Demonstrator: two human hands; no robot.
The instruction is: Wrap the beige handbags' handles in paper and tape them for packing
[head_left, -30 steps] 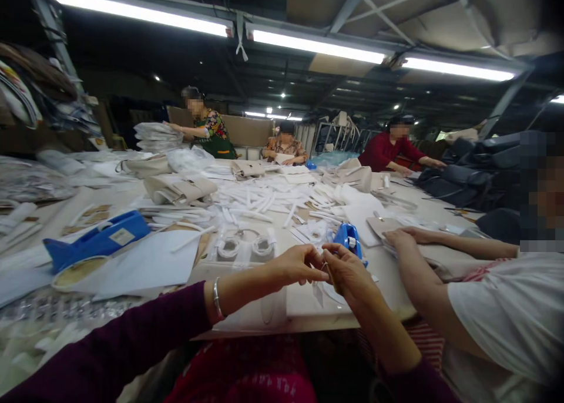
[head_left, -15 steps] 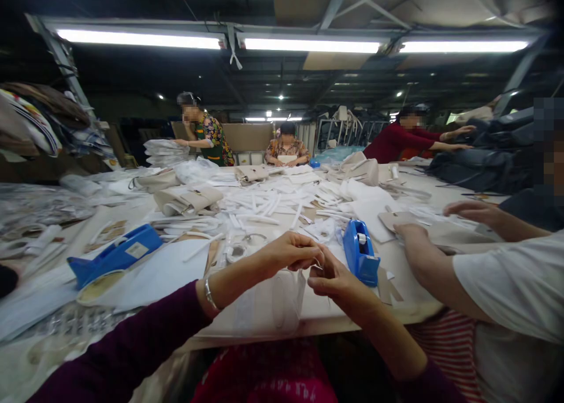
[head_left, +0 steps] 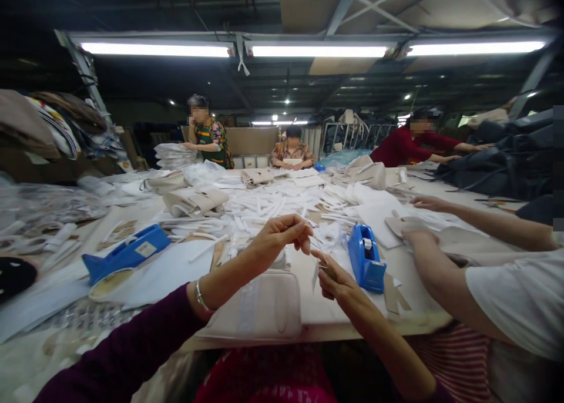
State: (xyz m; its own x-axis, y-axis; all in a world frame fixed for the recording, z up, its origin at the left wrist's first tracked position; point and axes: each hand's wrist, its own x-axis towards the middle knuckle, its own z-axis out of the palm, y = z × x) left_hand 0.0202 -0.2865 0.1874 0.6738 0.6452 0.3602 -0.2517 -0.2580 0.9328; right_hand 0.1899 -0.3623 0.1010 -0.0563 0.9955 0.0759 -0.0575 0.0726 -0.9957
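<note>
My left hand (head_left: pixel 279 238) is raised over the table with its fingertips pinched on the upper end of a thin clear strip of tape (head_left: pixel 315 256). My right hand (head_left: pixel 337 279) sits lower and to the right, fingers pinched on the strip's lower end, where a small pale tab hangs. The strip is stretched between the two hands. A flat cream piece (head_left: pixel 259 306) lies on the table right under them. A blue tape dispenser (head_left: pixel 365 259) stands just right of my right hand.
A second blue dispenser (head_left: pixel 126 253) lies at left on white sheets. White strips (head_left: pixel 273 206) and cream bags (head_left: pixel 194 200) cover the table (head_left: pixel 409 315). A co-worker's arms (head_left: pixel 432 256) rest on pale pieces at right. Three people work at the far side.
My hands have drawn apart: the left rose, the right dropped, and the strip now stretches between them. The camera view shifted, and the co-worker's far hand reached further out.
</note>
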